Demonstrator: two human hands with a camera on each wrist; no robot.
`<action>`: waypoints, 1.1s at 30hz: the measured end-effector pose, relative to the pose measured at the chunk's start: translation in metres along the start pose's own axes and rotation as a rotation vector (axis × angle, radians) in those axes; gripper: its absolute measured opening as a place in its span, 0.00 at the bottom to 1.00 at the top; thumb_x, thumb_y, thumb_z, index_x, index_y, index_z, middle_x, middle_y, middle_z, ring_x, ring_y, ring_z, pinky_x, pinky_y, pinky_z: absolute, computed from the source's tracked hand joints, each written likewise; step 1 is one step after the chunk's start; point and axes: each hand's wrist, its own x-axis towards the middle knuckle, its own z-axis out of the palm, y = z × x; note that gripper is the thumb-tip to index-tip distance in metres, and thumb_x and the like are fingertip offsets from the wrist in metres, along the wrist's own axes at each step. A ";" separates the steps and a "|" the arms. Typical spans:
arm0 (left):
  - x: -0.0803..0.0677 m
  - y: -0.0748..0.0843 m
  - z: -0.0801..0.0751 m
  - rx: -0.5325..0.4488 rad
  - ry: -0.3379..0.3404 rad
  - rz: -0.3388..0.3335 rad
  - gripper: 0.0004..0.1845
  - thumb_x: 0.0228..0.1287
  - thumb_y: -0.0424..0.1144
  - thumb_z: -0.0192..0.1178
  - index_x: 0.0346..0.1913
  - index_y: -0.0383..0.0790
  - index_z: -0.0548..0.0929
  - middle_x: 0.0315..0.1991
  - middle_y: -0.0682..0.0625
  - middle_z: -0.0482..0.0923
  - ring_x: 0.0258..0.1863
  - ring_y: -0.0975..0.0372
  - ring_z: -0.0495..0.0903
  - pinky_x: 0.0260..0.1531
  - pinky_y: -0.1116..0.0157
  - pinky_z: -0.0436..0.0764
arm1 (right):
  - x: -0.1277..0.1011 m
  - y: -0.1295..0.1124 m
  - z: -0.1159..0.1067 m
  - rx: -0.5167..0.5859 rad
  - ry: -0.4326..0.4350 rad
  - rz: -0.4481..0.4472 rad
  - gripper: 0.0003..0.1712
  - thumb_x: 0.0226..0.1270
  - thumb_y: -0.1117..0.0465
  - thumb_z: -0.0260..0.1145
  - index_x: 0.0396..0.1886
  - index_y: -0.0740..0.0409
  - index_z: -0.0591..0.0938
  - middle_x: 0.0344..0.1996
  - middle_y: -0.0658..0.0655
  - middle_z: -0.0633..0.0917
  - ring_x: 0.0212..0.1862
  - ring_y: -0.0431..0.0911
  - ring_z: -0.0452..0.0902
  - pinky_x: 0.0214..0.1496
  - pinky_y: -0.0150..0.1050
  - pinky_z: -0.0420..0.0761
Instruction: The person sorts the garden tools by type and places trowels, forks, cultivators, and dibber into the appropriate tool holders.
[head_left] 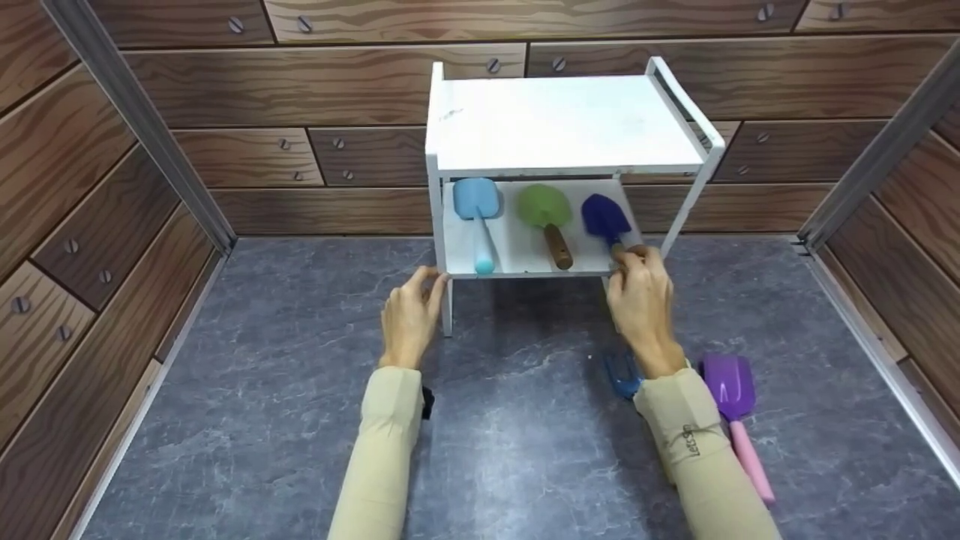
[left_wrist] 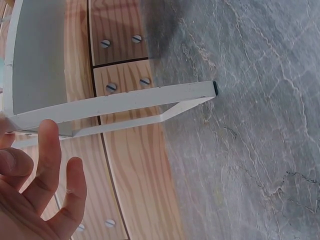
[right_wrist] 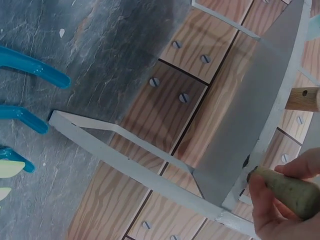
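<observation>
Right hand (head_left: 641,296) pinching the handle of the dark blue trowel (head_left: 604,216), blade at the right end of the lower shelf (head_left: 514,247) of the white rack (head_left: 562,124), handle at the front edge. Left hand (head_left: 409,319) has fingertips at that shelf's left front corner, can't tell if pinching or just touching. Same shelf, left of the trowel: light blue scoop (head_left: 476,199), then green trowel (head_left: 544,206), all apart. Grey surface (head_left: 300,420): blue fork (head_left: 624,384) partly behind the right sleeve (head_left: 686,427), purple scoop (head_left: 729,386) just right of it
</observation>
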 end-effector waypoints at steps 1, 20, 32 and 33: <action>0.000 0.000 0.000 0.001 0.001 -0.002 0.11 0.74 0.44 0.61 0.45 0.40 0.87 0.11 0.61 0.57 0.12 0.68 0.52 0.15 0.66 0.55 | 0.001 0.001 0.001 -0.005 -0.002 -0.001 0.12 0.59 0.77 0.60 0.40 0.75 0.85 0.41 0.73 0.81 0.41 0.69 0.80 0.44 0.63 0.78; -0.001 0.000 -0.001 -0.002 -0.001 0.018 0.11 0.75 0.43 0.60 0.46 0.40 0.87 0.11 0.60 0.59 0.10 0.69 0.53 0.13 0.67 0.54 | 0.006 -0.002 0.006 -0.092 -0.093 -0.042 0.19 0.59 0.79 0.60 0.51 0.78 0.82 0.48 0.75 0.80 0.51 0.72 0.75 0.54 0.62 0.75; 0.001 -0.002 0.000 -0.002 0.012 0.020 0.11 0.74 0.44 0.61 0.44 0.40 0.87 0.11 0.59 0.58 0.11 0.69 0.53 0.14 0.67 0.55 | 0.006 0.002 0.006 -0.090 -0.064 -0.084 0.20 0.59 0.76 0.61 0.52 0.77 0.81 0.49 0.75 0.79 0.51 0.71 0.74 0.54 0.63 0.74; 0.001 -0.001 0.001 -0.003 0.010 0.021 0.11 0.74 0.44 0.61 0.44 0.39 0.87 0.11 0.59 0.59 0.11 0.68 0.53 0.14 0.67 0.55 | 0.004 0.002 0.005 -0.085 -0.049 -0.087 0.20 0.59 0.75 0.62 0.52 0.77 0.80 0.49 0.75 0.79 0.51 0.71 0.74 0.54 0.63 0.74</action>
